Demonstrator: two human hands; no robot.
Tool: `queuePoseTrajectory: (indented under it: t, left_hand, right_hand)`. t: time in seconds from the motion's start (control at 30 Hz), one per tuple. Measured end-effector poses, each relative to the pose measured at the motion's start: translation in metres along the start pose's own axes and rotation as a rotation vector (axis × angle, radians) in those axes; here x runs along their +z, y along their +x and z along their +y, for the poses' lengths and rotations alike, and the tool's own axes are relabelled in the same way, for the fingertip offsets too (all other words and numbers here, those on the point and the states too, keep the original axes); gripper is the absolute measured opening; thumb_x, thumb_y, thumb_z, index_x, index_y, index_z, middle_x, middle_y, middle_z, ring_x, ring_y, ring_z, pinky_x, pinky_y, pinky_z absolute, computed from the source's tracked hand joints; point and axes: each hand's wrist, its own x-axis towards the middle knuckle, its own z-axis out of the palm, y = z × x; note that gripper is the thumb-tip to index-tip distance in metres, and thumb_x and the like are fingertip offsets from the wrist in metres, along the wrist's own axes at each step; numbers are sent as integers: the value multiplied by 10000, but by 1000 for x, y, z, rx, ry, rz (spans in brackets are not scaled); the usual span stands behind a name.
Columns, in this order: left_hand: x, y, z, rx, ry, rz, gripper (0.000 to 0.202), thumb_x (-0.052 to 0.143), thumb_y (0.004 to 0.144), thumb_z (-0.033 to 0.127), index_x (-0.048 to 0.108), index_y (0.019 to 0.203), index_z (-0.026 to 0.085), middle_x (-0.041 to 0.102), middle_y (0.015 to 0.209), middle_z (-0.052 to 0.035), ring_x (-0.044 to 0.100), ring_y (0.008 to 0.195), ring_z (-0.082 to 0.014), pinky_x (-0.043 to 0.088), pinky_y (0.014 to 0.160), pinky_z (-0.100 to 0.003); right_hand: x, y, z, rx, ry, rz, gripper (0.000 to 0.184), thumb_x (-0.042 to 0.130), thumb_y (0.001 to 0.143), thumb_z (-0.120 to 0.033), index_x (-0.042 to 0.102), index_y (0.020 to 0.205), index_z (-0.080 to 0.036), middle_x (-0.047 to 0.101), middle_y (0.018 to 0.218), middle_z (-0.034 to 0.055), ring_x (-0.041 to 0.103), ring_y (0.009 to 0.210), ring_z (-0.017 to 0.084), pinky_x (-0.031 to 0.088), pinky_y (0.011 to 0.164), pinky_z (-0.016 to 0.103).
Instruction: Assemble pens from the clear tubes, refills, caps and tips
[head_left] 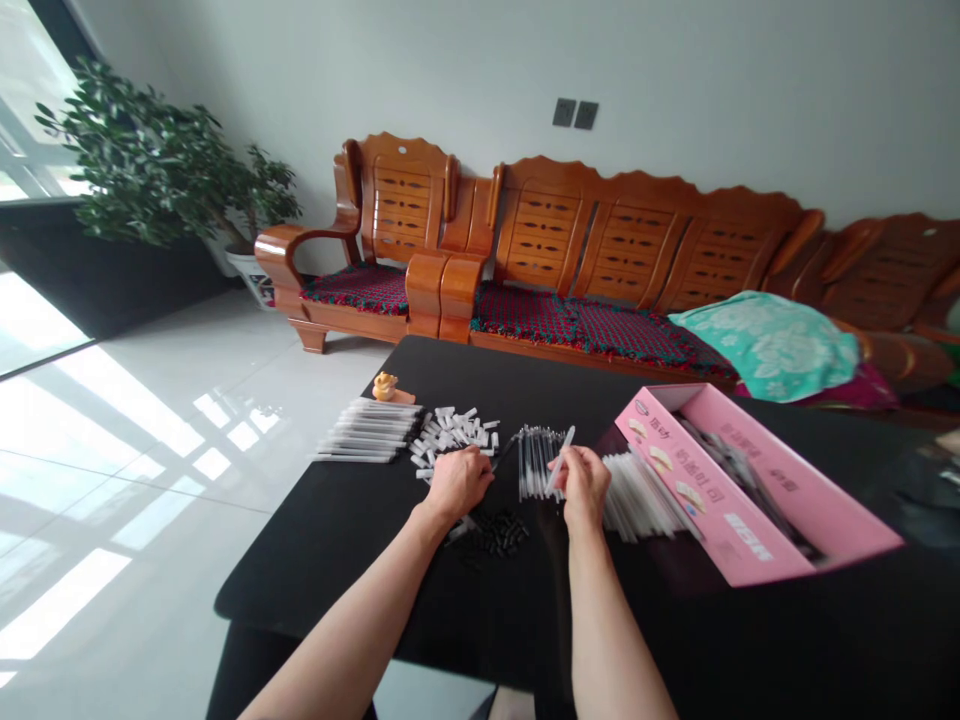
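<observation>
Left hand (459, 483): palm down, forearm reaching in from the lower left, fingers curled together at the near edge of a pile of white plastic caps (450, 435); any grip on a cap is hidden
Right hand (583, 488): raised at the wrist, forearm rising from the bottom edge, thumb and fingers pinched on a slim clear tube (561, 462) that tilts up and to the right
Between the hands: a row of clear tubes (538, 462), side by side, just beside the right hand
Near the left hand: a heap of small black pieces (491, 535), toward the table's near side
Black table (315, 560), far left corner: a bundle of white-tipped tubes (367, 432) and a small figurine (385, 386)
Table, right side: an open pink box (750, 480), with loose white tubes (637, 495) against its left wall
Behind the table: a wooden sofa (600, 240) and a potted plant (165, 160)
</observation>
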Motion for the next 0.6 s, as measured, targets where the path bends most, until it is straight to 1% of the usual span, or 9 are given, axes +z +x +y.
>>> queuePoseTrajectory:
  t: [0.17, 0.23, 0.33, 0.4, 0.47, 0.53, 0.6]
  left_hand:
    - [6, 2, 6, -65, 69, 3, 246, 468, 892, 277, 683, 830, 176, 678, 905, -80, 652, 755, -201, 410, 640, -274]
    - [7, 3, 8, -97, 64, 14, 263, 445, 899, 266, 679, 828, 168, 679, 899, -90, 654, 751, -204, 415, 650, -279]
    - [7, 4, 7, -154, 13, 66, 240, 464, 890, 257, 677, 817, 173, 690, 875, -81, 653, 745, -200, 411, 657, -273]
    - [5, 4, 2, -196, -62, 131, 204, 495, 880, 252, 680, 829, 183, 699, 853, -64, 650, 747, -190, 405, 665, -261]
    - [3, 4, -6, -210, -168, 195, 183, 514, 881, 257, 683, 851, 192, 702, 814, -43, 642, 730, -172, 401, 672, -248]
    - [0, 4, -15, -170, -273, 250, 182, 517, 892, 272, 679, 864, 193, 699, 788, -30, 631, 710, -157, 401, 676, -238]
    - [-1, 4, -24, -92, -350, 285, 176, 518, 900, 273, 669, 861, 190, 694, 794, -27, 625, 720, -152, 405, 687, -232]
  right_hand:
    - [12, -8, 3, 41, 179, -82, 300, 696, 724, -433, 586, 735, -154, 674, 547, 16, 453, 294, 66, 259, 271, 147]
    - [15, -10, 2, 35, 230, -118, 307, 707, 731, -429, 585, 752, -148, 690, 570, 32, 477, 299, 76, 264, 255, 146]
    - [15, -9, 0, 34, 323, -131, 306, 742, 711, -391, 592, 809, -143, 714, 606, 48, 549, 339, 109, 372, 280, 171]
    - [13, -6, -1, 48, 384, -107, 314, 767, 683, -347, 600, 848, -139, 729, 634, 56, 593, 379, 125, 440, 319, 188]
    - [9, -2, -2, 66, 446, -80, 328, 785, 652, -303, 605, 872, -138, 743, 665, 64, 630, 424, 135, 482, 354, 196]
    - [5, 2, -2, 73, 512, -50, 337, 794, 625, -270, 605, 874, -145, 749, 678, 62, 659, 465, 146, 516, 389, 206]
    - [1, 7, -3, 57, 564, -15, 329, 794, 609, -251, 601, 857, -155, 751, 679, 53, 682, 499, 157, 543, 422, 218]
